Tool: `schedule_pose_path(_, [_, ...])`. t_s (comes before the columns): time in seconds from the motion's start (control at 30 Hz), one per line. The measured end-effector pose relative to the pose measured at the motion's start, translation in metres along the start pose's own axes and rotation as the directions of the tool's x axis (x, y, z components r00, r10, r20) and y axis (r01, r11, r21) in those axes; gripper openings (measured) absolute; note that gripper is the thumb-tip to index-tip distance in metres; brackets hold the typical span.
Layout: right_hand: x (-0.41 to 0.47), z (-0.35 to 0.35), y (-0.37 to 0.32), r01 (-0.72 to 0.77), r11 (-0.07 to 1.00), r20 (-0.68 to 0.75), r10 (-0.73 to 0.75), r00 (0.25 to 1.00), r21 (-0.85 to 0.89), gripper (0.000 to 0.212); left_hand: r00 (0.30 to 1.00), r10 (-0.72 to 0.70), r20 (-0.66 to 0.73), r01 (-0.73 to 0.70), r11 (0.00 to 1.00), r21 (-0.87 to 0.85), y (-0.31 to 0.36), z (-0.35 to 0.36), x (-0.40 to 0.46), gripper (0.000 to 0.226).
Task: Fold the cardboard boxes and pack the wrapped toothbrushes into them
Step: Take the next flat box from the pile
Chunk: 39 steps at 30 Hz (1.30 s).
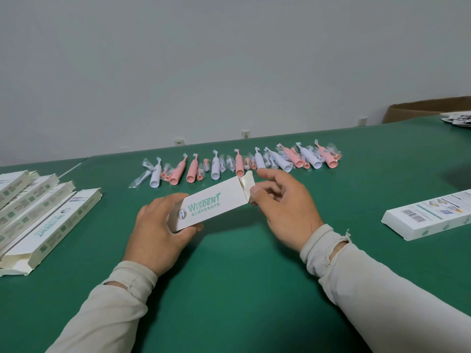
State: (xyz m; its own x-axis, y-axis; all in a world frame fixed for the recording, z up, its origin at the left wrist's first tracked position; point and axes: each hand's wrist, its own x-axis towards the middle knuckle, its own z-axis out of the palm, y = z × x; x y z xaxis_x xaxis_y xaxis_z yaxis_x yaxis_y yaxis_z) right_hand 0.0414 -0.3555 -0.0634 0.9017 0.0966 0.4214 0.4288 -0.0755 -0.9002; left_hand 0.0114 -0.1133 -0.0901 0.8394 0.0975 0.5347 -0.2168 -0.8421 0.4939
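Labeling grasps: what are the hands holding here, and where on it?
Both hold one white Wisdent box. The left hand grips its near, closed end; the right hand pinches the end flap at its far, open end.

The left hand point(155, 225) hides one end of the box point(211, 202). The flat boxes point(38, 215) (far left) are cut off by the edge. The toothbrush point(260, 161) bristles look too small to tell.
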Motion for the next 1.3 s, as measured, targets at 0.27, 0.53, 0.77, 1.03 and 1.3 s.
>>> schedule_pose_path(0.27, [0.002,0.001,0.007,-0.045,0.999,-0.027,0.044,0.999,-0.007,0.009,1.000,0.001,-0.010,-0.001,1.000,0.031,0.000,0.000,-0.001,0.055])
schedule_pose_path(0.53, [-0.002,-0.002,0.005,0.117,0.944,-0.002,-0.124,0.992,-0.308,0.006,1.000,-0.015,0.003,0.015,0.999,0.044,0.004,-0.002,-0.002,0.056])
schedule_pose_path(0.77, [0.005,0.006,0.008,-0.015,0.959,-0.110,-0.016,0.994,-0.281,0.012,0.997,0.031,0.072,-0.035,0.998,0.055,0.010,-0.005,-0.006,0.071])
schedule_pose_path(1.03, [-0.003,-0.025,-0.015,0.010,0.560,0.002,-0.015,1.000,-0.829,0.042,0.987,-0.038,0.157,0.079,0.962,-0.261,0.029,0.001,-0.012,0.055])
schedule_pose_path(1.3, [-0.057,-0.006,-0.064,0.587,0.023,0.583,-0.095,0.807,-0.809,0.030,0.966,0.041,0.254,0.116,0.812,-0.572,0.070,0.008,-0.027,0.039])
